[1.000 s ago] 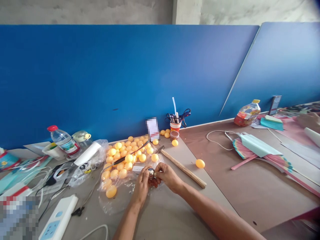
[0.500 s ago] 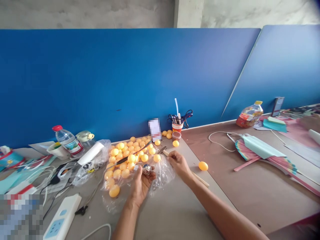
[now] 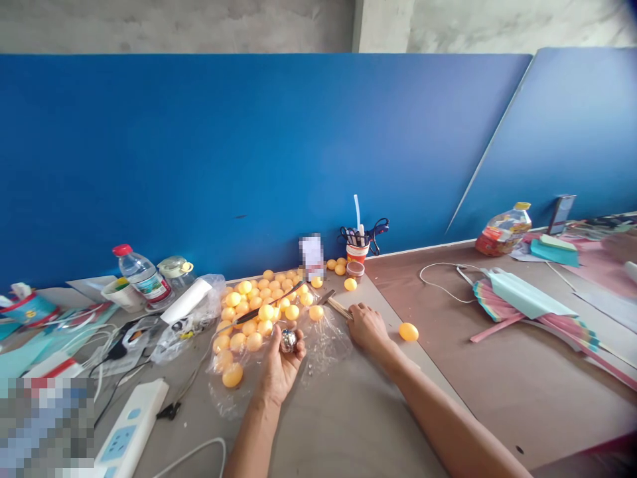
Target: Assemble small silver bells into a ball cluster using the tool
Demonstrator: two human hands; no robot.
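My left hand [image 3: 279,372] is closed around a shiny silver ball [image 3: 288,340], with the palm turned up and the fingers curled about it. My right hand [image 3: 367,325] is wrapped over the wooden handle of a hammer [image 3: 340,307], whose dark head lies at the edge of a clear plastic bag [image 3: 326,348]. Orange balls [image 3: 253,342] are crowded behind my left hand, many of them in the bag. Across them lies a thin black tool with a cord [image 3: 249,315]. One loose orange ball [image 3: 409,332] rests to the right of my right hand.
On the left are a power strip [image 3: 132,425], tangled cables, a water bottle [image 3: 144,275] and a glass pot [image 3: 175,269]. A paper cup of tools [image 3: 357,253] stands by the blue partition [image 3: 249,153]. Pleated fabric [image 3: 532,295] and a juice bottle [image 3: 503,232] are on the right.
My right hand has come down onto the hammer's handle and closed round it. My left hand still holds the silver ball, now turned slightly. The view has shifted a little.
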